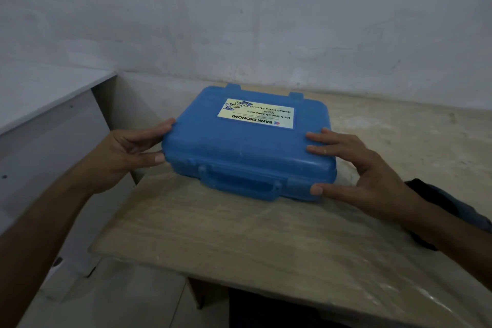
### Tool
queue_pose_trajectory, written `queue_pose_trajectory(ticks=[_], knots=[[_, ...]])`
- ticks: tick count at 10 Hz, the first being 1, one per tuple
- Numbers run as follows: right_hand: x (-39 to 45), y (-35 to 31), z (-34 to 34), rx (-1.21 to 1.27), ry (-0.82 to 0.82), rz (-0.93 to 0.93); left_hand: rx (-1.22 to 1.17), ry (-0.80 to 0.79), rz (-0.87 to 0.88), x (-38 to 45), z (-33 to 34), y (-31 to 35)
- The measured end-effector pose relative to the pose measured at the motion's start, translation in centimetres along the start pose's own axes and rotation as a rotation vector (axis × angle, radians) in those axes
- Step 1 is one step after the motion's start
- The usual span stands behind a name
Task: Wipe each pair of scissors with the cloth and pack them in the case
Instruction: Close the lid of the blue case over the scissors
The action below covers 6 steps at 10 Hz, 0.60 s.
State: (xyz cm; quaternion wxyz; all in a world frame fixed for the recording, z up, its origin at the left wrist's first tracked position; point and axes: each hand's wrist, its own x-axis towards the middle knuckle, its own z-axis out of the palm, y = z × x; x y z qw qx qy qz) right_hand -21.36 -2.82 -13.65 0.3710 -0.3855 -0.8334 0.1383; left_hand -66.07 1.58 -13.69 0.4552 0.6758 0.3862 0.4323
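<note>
Lying closed at frame centre on counter, blue case; left hand grip and right hand grip clamped on its ends.

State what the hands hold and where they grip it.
Both hold the closed blue case: left hand at its left end, right hand at its right end, fingers on the lid, thumbs at the front.
</note>
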Motion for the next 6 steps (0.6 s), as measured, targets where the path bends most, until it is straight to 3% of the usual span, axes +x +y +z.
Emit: queue_pose_trajectory(ticks=[2, 4, 5, 6], knots=[[0.0, 0.1, 0.1, -0.021, 0.014, -0.025, -0.001, 0.129, 0.089, 0.1, 1.2, -0.5], [-0.3, -0.3, 0.2, -0.017, -0.007, -0.004, 0.057, 0.125, 0.081, -0.9, 1.9, 1.0], [-0.3, -0.6, -0.6, -0.044, -0.002, -0.068, 0.346, 0.168, 0.123, -0.8, 2.7, 2.9], [1.4, -0.4, -2.0, -0.082, 0.081, -0.075, 0.718, 0.300, 0.300, 1.1, 5.2, 5.4]])
